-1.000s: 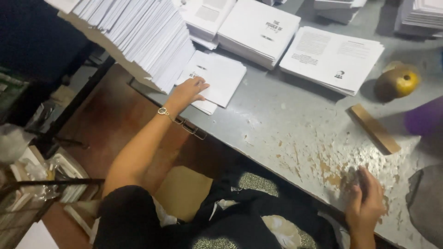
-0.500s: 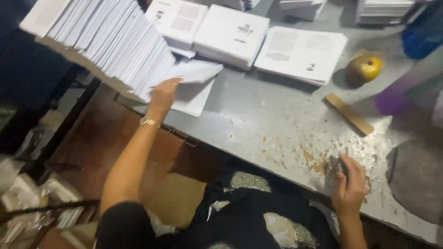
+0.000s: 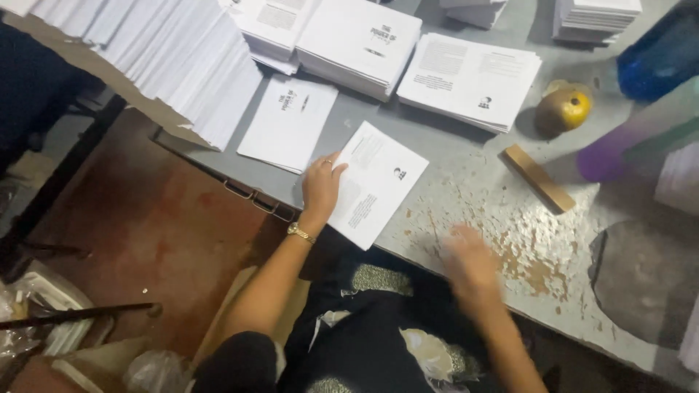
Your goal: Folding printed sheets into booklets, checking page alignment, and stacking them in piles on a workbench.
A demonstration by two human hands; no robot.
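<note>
Your left hand (image 3: 320, 185) is pressing flat, fingers spread, on the printed sheet (image 3: 378, 182) near the table (image 3: 466, 189) edge; your right hand (image 3: 470, 262) is blurring, I cannot tell its state; be holding the sheet steady, square to the edge.

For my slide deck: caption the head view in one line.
Left hand rests on a printed white sheet at the grey table edge, right hand blurred.

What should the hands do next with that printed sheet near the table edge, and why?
Probably bring the right hand onto the printed sheet to steady it. The left hand presses only its near left part, the sheet lies skewed with a corner by the table edge, and the right hand is blurred, just beside it.
</note>
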